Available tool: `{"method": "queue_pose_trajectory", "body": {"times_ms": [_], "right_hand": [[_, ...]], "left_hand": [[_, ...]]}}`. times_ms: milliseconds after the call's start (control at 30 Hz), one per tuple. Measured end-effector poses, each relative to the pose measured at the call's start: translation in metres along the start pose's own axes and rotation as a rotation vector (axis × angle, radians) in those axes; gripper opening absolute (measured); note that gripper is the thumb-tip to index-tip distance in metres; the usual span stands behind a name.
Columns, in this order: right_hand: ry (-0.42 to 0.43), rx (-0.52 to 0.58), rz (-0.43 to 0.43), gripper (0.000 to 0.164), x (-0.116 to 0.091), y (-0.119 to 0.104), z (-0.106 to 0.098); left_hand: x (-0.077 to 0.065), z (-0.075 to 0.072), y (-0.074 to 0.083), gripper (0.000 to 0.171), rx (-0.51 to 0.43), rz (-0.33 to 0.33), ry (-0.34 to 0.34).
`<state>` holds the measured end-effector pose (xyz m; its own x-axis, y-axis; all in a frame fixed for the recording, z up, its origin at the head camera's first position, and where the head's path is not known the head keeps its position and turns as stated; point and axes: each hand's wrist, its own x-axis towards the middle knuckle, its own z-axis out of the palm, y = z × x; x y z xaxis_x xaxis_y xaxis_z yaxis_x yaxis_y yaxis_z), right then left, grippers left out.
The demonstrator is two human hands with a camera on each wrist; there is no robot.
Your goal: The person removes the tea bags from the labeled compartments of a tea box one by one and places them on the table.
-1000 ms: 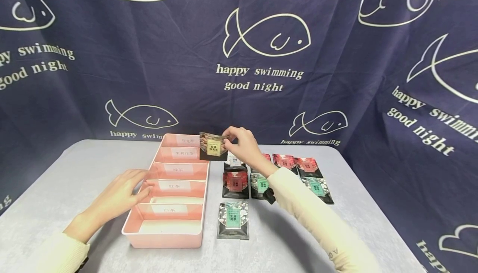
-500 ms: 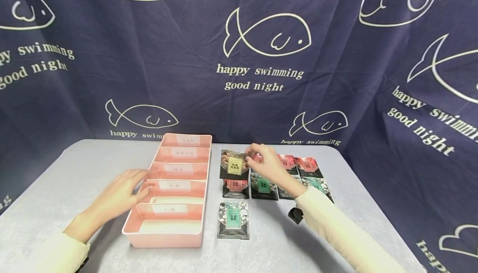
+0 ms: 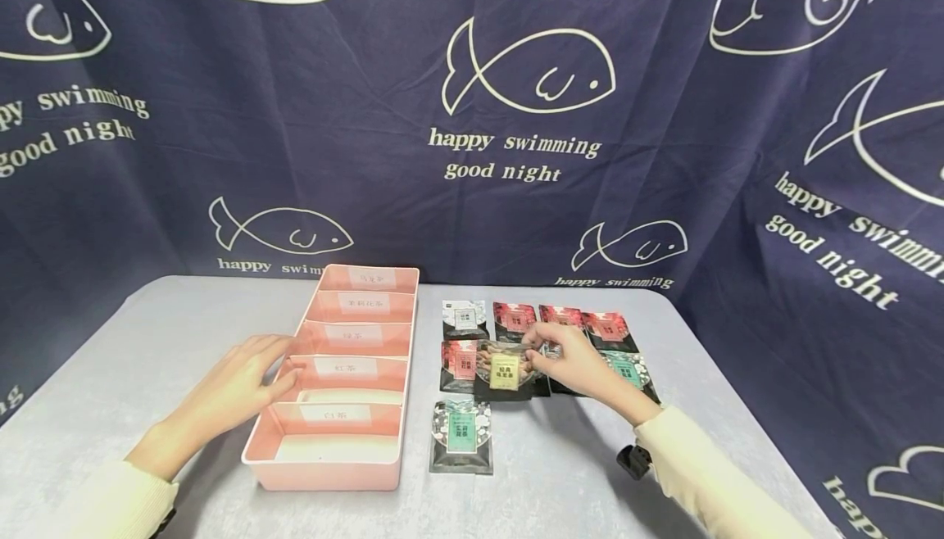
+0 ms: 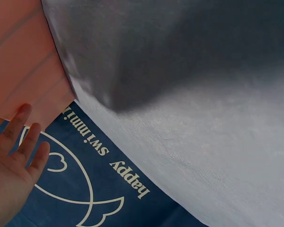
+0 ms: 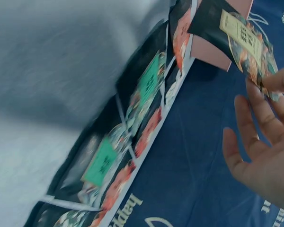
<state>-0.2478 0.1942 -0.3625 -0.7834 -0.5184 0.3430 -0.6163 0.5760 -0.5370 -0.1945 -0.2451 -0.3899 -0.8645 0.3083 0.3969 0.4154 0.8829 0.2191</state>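
My right hand (image 3: 566, 359) pinches a tea bag packet (image 3: 505, 371) with a yellow label by its upper right corner, between thumb and fingers. It hovers over the rows of packets, covering part of a red one (image 3: 459, 363) and others behind. In the right wrist view the same yellow-labelled packet (image 5: 244, 38) hangs from the fingertips, and the other fingers are loosely bent. The left hand (image 3: 239, 379) rests at the left rim of a pink divided box (image 3: 324, 473), its fingers (image 4: 26, 149) fairly straight and spread in the left wrist view.
Labelled compartments run front to back in the box. Right of it lie a white-labelled packet (image 3: 465, 320), several red ones (image 3: 608, 328), a green-labelled one (image 3: 625, 371) and, nearer, another green-labelled packet (image 3: 460, 438). A dark blue fish-print curtain (image 3: 398, 154) stands behind the table (image 3: 192, 310).
My right hand has carried the yellow-labelled packet right and nearer, from beside the box's far end, past the white-labelled packet, to above the middle row. The left hand has stayed put.
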Motion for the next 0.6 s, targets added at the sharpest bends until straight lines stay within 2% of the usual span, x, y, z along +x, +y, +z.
{"method": "queue_pose_trajectory", "body": {"times_ms": [200,467,600], "right_hand": [[-0.081,0.024,-0.011,0.012,-0.015,0.007,-0.008],[-0.181,0.066,0.017,0.009,-0.03,0.011,-0.015],[-0.206,0.076,-0.03,0.013,-0.034,0.014,-0.017]], "left_hand": [[0.0,0.0,0.0,0.042,0.001,0.0,0.001],[0.0,0.0,0.001,0.043,-0.001,0.0,-0.004],[0.0,-0.001,0.001,0.043,-0.001,-0.003,-0.006]]}}
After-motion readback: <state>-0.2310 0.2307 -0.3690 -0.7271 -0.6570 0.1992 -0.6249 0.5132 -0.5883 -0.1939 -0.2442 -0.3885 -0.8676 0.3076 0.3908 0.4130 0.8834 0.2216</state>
